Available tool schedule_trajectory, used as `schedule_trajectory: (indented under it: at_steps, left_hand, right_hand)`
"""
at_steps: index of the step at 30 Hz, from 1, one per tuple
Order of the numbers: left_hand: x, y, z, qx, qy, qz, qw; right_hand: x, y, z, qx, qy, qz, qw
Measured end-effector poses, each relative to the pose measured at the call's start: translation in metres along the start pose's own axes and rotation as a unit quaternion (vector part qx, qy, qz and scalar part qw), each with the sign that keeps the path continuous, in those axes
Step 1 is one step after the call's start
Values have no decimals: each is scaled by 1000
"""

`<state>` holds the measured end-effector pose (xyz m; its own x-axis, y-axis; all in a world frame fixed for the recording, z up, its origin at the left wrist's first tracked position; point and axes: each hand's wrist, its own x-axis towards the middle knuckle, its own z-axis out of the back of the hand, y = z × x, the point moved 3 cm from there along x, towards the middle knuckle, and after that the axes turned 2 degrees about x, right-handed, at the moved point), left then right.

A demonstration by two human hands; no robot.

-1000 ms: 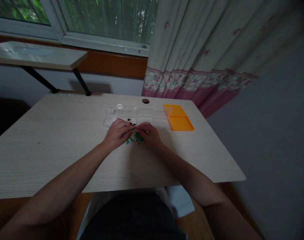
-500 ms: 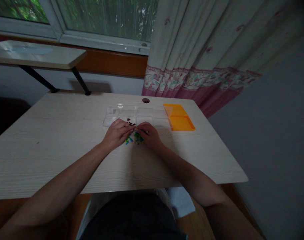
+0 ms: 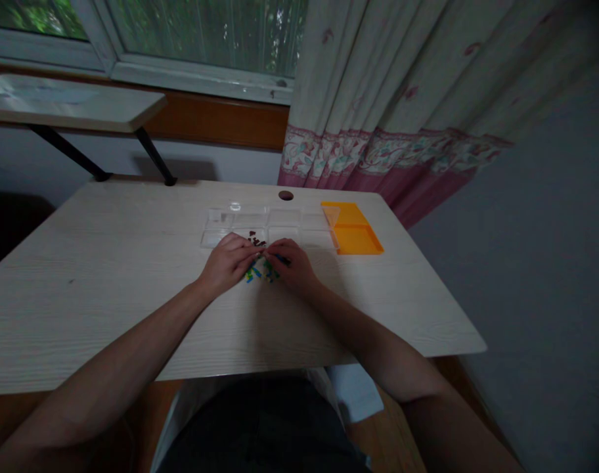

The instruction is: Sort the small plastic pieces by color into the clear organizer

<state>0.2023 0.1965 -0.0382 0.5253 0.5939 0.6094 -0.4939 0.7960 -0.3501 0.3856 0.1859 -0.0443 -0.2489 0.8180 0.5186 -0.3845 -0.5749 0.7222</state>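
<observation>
My left hand [image 3: 231,258] and my right hand [image 3: 290,263] meet at the fingertips over a small heap of pieces. Both are closed in a pinch; whatever is between the fingers is too small to make out. Below the fingertips lie several tiny green, blue and yellow pieces [image 3: 251,273], looking like small building bricks. Dark brown pieces [image 3: 253,234] are scattered just beyond, partly covered by my left hand. Behind both hands sits a clear plastic compartment box [image 3: 284,231], its near edge partly hidden by them.
An orange two-part tray [image 3: 354,230] touches the box's right end on the pale wooden desk [image 3: 132,263]. Near the back edge is a round cable hole [image 3: 286,196]. A raised shelf [image 3: 83,105] on black legs stands at the back left; a curtain [image 3: 368,151] hangs behind.
The view has shifted slightly. Both hands stay together over the pieces, with only small finger movements, and the box and orange tray rest where they were.
</observation>
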Motion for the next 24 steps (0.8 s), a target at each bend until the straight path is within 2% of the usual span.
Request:
schedule_trajectory:
  at_steps: [6,9,13,17,20,24]
  left_hand:
    - [0,1,1,-12,-15,22,1000]
    - [-1,3,2,-2,-16,25,1000]
    - [-3,10,4,18,-35,40,998]
    - [-3,17,7,31,-58,70,995]
    - [-2,21,11,47,-74,84,993]
    - [-3,25,14,57,-97,100,989]
  right_hand:
    - [-1,-3,-1,-21,9,-12,1000]
    - [0,-6,2,-35,-9,-13,999]
    - [2,-10,11,-60,-43,-8,997]
    - [6,-15,26,-114,-52,-9,992]
    - [9,-18,38,-188,-33,-15,981]
    - [9,-20,49,-295,32,-54,954]
